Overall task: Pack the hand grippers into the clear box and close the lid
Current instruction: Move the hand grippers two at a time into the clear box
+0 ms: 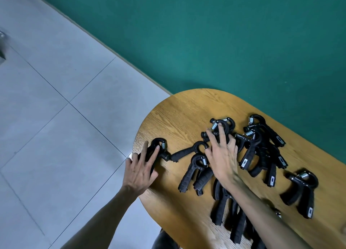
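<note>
Here, your head camera looks down on a rounded wooden table (187, 113) set against a green wall (224, 33), with grey floor tiles (56, 98) to the left. About ten black hand grippers (250, 151) with metal springs lie scattered and overlapping across the table. The clear box is nowhere in view, so nothing appears packed yet.

Your left hand (139, 171) lies flat, fingers spread and straight, over a lone gripper at the table's left edge (159, 147); it touches the gripper without curling round it. Your right hand (221, 155) reaches over the middle of the pile, fingers extended and resting on a gripper near the far side (224, 124). Neither hand grips anything. The two hands are apart, with another gripper (185, 152) lying between them.

This looks like the gathering step. To do it well, close your fingers round the handles rather than the spring, and lift one gripper clear of its neighbours, since the hooked heads could snag. Mind the left one: it lies close to the edge and could slide off.
</note>
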Demonstrator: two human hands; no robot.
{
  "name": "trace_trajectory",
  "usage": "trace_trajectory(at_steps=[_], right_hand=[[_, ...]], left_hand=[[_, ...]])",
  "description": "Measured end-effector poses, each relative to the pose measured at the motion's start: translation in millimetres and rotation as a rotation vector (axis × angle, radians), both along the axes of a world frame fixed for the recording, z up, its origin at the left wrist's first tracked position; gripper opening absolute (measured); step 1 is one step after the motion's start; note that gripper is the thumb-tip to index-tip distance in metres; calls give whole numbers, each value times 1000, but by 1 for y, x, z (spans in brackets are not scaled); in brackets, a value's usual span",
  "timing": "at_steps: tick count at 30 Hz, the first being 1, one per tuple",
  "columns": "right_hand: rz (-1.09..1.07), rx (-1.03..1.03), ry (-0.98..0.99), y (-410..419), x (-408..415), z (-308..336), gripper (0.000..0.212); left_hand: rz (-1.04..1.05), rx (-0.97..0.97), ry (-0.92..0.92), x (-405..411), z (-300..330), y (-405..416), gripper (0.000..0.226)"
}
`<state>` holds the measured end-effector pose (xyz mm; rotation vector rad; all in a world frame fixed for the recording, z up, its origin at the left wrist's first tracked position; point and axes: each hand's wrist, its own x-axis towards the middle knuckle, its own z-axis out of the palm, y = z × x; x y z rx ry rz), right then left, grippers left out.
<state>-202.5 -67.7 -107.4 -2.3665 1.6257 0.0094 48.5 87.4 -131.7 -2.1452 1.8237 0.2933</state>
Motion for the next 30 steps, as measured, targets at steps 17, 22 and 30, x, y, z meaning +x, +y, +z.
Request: trace_trajectory(at_steps=[17,22,30], right_hand=[[-209,8,-30,99,-46,96,68],[-327,-14,-12,117,-90,120,67],[-558,-33,-75,161,-199,162,69]], left_hand=[[-131,-137,106,-76,104,-22,80],[-228,-195,138,-137,135,-40,86],[-345,-197,223,-270,184,-26,82]])
